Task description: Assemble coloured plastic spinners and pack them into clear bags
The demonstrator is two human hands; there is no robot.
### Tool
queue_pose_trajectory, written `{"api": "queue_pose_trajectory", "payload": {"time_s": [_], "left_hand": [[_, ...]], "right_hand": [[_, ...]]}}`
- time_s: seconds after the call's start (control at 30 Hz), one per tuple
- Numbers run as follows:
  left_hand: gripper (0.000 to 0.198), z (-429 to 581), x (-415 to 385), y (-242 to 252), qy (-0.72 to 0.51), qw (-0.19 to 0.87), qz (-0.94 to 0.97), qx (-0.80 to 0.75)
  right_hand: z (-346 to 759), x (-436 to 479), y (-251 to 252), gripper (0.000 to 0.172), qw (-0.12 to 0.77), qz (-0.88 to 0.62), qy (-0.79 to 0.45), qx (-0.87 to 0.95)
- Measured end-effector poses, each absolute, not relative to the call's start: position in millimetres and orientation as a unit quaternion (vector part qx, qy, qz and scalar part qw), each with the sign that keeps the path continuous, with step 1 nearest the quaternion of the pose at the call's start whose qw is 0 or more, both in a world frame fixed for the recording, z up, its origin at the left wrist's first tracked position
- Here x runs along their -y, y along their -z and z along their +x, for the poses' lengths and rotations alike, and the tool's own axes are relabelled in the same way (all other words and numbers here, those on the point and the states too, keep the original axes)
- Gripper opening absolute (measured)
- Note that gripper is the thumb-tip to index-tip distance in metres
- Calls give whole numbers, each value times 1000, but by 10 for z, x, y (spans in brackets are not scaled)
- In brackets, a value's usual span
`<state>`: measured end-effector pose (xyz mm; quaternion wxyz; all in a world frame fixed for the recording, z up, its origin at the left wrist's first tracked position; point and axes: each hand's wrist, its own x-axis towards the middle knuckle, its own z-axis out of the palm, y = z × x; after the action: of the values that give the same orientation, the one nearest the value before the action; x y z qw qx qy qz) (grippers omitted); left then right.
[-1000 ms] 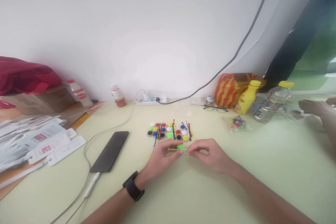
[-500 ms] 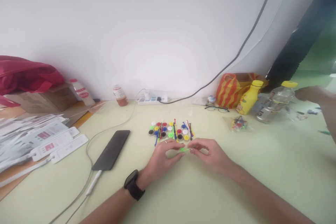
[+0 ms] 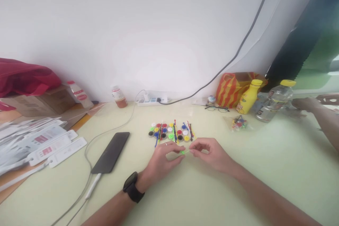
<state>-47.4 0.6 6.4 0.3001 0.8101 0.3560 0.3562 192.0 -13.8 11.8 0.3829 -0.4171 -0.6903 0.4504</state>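
Your left hand and right hand face each other above the pale green tabletop. The small bright green plastic piece sits between their fingertips. Your right thumb and forefinger pinch its thin end; your left fingers and thumb curve around its other end, but you cannot tell whether they grip it.

Lateral room extends right of your right forearm, as far as another person's hand. On the left, your reach is bounded by the black rectangular phone and, beyond it, the fanned white flat tags. Beyond your fingertips, the multicoloured round plastic discs and thin plastic arrow-ended sticks lie close; the plain white wall limits the far side.

Your fingers mask part of the green piece, so its full shape is unreadable. The frame crops both your forearms at the bottom and the other person's arm at the right. Small parts inside the clear plastic bag are too blurred to identify
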Motion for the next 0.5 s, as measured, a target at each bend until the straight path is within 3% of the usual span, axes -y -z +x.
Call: {"api": "queue_pose_trajectory", "payload": {"time_s": [0.13,0.33,0.5], "left_hand": [[14,-479,12,-73,-352,306,812,-350],[9,-458,44,-89,-355,330,804,-344],[15,-396,84,-196,-355,490,737,-301]], "right_hand": [[1908,130,-131,31,392,-397,-532,637],[1890,134,-134,28,394,-391,-562,614],[1897,110,-112,28,412,-390,-562,602]]}}
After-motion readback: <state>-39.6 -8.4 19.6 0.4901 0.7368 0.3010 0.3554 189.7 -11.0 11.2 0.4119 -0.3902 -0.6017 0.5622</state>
